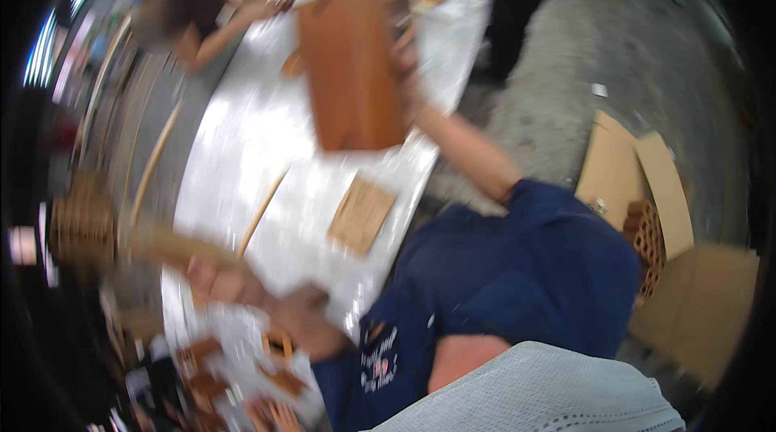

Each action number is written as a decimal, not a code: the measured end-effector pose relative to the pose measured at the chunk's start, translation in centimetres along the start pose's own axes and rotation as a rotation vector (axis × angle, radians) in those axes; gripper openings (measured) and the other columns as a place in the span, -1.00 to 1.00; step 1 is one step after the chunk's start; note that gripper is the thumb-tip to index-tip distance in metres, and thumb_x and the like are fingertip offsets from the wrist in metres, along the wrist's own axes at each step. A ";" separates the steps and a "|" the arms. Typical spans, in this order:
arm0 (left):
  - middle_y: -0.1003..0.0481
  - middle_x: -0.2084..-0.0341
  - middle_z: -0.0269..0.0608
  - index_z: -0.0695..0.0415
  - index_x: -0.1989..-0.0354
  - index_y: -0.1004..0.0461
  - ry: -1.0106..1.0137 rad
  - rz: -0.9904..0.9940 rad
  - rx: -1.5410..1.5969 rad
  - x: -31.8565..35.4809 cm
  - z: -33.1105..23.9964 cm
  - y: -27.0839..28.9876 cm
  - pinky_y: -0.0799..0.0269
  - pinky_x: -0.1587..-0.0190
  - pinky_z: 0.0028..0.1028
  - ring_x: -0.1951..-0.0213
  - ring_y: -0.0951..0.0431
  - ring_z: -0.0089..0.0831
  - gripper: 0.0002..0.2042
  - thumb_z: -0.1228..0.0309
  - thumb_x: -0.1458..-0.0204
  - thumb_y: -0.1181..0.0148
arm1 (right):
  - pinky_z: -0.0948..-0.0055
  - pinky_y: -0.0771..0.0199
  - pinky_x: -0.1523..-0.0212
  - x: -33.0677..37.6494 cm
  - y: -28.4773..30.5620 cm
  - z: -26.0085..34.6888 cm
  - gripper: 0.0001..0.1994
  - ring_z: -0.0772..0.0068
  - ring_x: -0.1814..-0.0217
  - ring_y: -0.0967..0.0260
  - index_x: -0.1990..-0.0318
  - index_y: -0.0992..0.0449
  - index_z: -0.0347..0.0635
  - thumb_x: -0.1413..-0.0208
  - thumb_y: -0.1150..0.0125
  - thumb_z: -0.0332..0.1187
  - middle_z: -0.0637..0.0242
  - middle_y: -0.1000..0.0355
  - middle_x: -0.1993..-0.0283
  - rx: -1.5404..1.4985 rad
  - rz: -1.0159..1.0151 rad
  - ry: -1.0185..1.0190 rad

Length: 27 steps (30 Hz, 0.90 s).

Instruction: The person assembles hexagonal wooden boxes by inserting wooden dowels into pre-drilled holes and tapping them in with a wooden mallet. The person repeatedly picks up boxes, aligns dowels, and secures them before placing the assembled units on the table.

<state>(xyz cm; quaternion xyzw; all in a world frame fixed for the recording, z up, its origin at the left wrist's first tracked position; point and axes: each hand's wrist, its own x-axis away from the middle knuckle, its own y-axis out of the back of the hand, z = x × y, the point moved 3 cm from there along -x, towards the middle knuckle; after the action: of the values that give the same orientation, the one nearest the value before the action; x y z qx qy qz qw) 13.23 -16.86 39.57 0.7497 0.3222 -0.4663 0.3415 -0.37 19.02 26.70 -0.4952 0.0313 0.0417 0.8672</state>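
Observation:
A smooth brown box-shaped piece (356, 68), leather-like in look, is raised over the long table (242, 149). My right hand (406, 68) is at its right side and grips it, though blur and the piece hide part of the fingers. Off to the left reaches my left hand (230, 282), smeared by motion. A blurred tan strip (166, 244) runs on from its fingertips; whether the hand grips it I cannot make out. Between my arms, a flat brown cardboard-like sheet (361, 216) lies on the table's shiny covering.
Another person (194, 12) reaches over the table's far left side. Several brown pieces (279, 379) lie at the lower left, near other people's hands (275, 414). An opened cardboard box (618, 161) with brown tube-like pieces (644, 246) stands at the right.

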 end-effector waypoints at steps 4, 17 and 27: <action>-0.40 -0.03 -0.03 0.31 -0.37 -0.10 0.053 -0.057 0.220 0.3 -7.3 -2.9 -0.36 0.01 -0.46 0.04 -0.43 -0.41 -0.42 0.20 -0.28 0.02 | 0.07 -0.44 -0.21 -0.5 -2.2 1.9 -0.19 0.12 -0.21 -0.39 -0.24 -0.27 -0.29 0.00 -0.27 0.16 0.07 -0.36 -0.20 0.011 0.124 0.103; -0.39 0.25 -0.12 0.30 -0.31 -0.24 0.004 0.076 0.158 1.4 -11.1 -2.6 -0.25 0.37 -0.52 0.30 -0.34 -0.46 -0.40 0.23 -0.17 -0.20 | 0.23 -0.58 -0.05 -1.9 -4.6 -3.0 -0.19 0.22 -0.12 -0.45 -0.22 -0.29 -0.32 0.09 -0.43 0.05 0.10 -0.41 -0.13 -0.030 0.694 -0.036; -0.28 0.00 0.07 -0.13 -0.47 0.06 -0.125 0.176 0.004 6.1 -12.4 -4.2 -0.33 0.12 -0.31 0.03 -0.35 -0.18 -0.28 0.18 -0.19 -0.16 | 0.27 -0.39 -0.19 1.3 -6.3 -1.4 0.08 0.25 -0.25 -0.31 -0.24 -0.25 -0.34 0.43 -0.61 0.16 0.13 -0.36 -0.17 0.485 0.662 0.100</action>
<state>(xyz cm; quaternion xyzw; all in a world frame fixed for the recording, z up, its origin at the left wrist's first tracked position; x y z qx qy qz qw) 17.99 -3.50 37.21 0.7453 0.2322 -0.4810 0.3992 1.56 14.69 31.27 -0.2411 0.2399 0.2856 0.8959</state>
